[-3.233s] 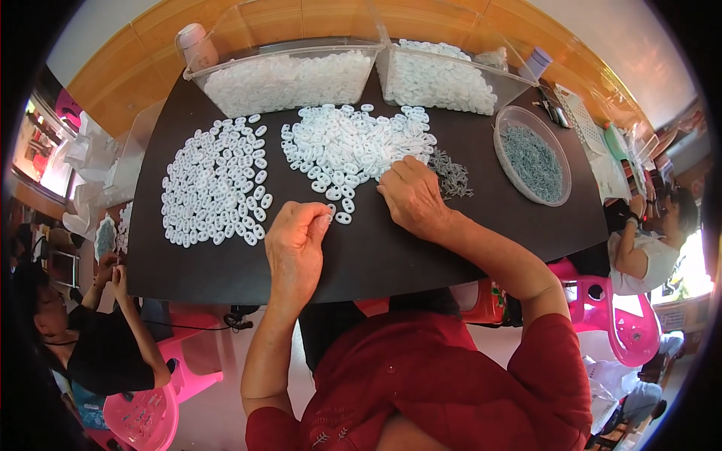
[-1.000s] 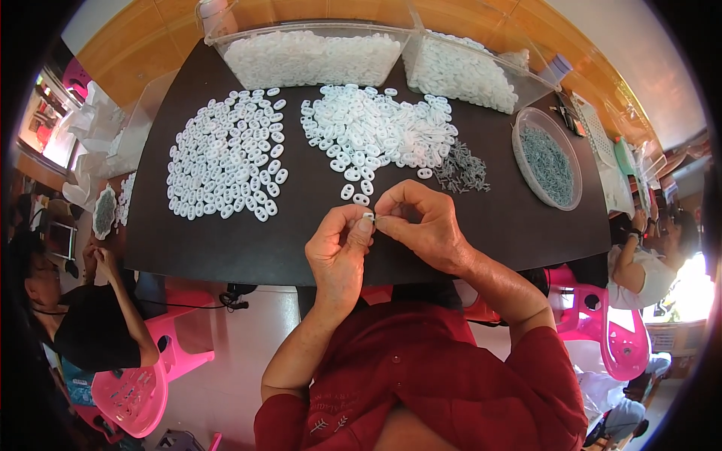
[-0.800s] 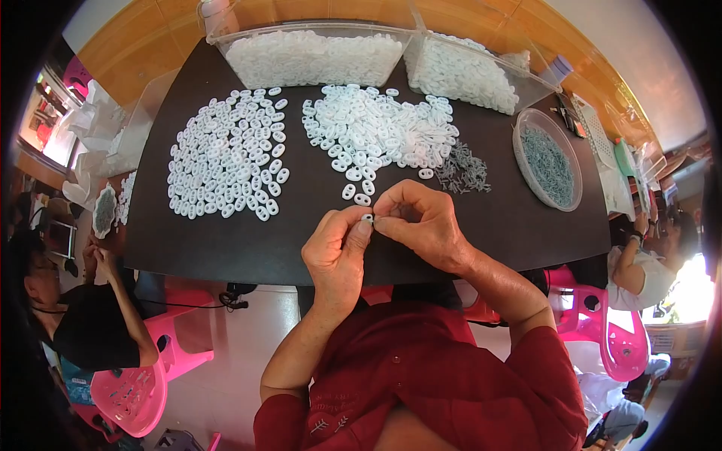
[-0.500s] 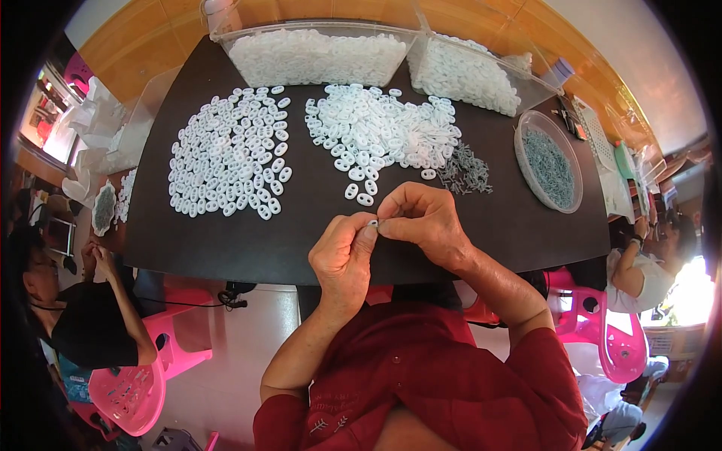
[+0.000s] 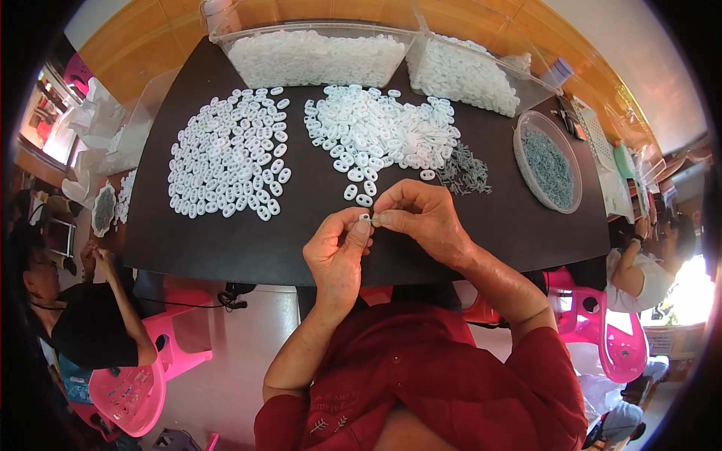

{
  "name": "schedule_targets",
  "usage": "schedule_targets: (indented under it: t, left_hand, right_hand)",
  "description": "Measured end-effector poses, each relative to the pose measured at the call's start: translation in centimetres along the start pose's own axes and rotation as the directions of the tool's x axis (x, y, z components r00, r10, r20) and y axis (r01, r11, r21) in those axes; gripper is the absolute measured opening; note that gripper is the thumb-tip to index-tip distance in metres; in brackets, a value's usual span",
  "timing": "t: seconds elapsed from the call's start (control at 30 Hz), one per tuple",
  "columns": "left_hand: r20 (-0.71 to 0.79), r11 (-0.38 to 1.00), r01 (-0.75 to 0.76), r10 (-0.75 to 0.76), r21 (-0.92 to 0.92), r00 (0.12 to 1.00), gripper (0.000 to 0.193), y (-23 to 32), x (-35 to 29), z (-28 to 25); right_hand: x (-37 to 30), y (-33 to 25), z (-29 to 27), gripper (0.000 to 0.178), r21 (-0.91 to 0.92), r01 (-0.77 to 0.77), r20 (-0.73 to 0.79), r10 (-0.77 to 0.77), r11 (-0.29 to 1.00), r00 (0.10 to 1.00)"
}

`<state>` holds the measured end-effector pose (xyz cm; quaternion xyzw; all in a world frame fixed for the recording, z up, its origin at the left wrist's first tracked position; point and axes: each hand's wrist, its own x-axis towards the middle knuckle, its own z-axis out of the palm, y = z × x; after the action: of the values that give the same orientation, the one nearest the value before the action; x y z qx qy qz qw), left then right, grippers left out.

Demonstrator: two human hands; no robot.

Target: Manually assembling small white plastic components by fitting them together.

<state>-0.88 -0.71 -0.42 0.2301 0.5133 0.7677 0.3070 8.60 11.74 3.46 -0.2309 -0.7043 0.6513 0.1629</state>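
Observation:
Between thumb and forefinger my left hand (image 5: 337, 252) pinches a small white oval piece with holes (image 5: 365, 217). My right hand (image 5: 423, 218) meets it from the right, its thumb and forefinger pinched together at the piece's edge; what they hold, if anything, is too small to make out. Just beyond my hands lies a heap of white oval pieces (image 5: 368, 124), some with two holes facing up. At its right end is a little pile of thin grey pins (image 5: 464, 170). To the left spreads another group of white oval pieces (image 5: 226, 154).
Two clear bins (image 5: 323, 30) of white pieces line the dark table's (image 5: 203, 244) far edge. A round clear tub (image 5: 519, 143) of grey pins stands at the right. People sit at both sides, near pink plastic chairs (image 5: 131, 398).
Both hands have shifted slightly left, with the right fingers a little further from the left. More of the white piece shows between my left fingertips.

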Motion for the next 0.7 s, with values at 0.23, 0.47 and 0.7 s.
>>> schedule_targets:
  t: [0.23, 0.47, 0.7]
  left_hand:
    - [-0.004, 0.999, 0.041, -0.041, -0.017, 0.999, 0.013, 0.1, 0.0, -0.1]
    - [-0.013, 0.999, 0.029, -0.029, -0.026, 0.999, 0.013, -0.2, -0.1, 0.1]
    - [0.012, 0.959, -0.166, 0.168, 0.231, 0.986, 0.013, -0.8, -0.4, 0.1]
  right_hand:
    - [-0.2, 0.2, 0.5, 0.011, -0.034, 0.032, 0.031, -0.030, 0.999, 0.999]
    - [-0.3, 0.7, 1.1, 0.007, -0.229, 0.117, -0.045, -0.131, 0.966, 0.990]
    - [-0.2, 1.0, 2.3, 0.005, -0.426, 0.270, -0.104, -0.343, 0.863, 0.933]
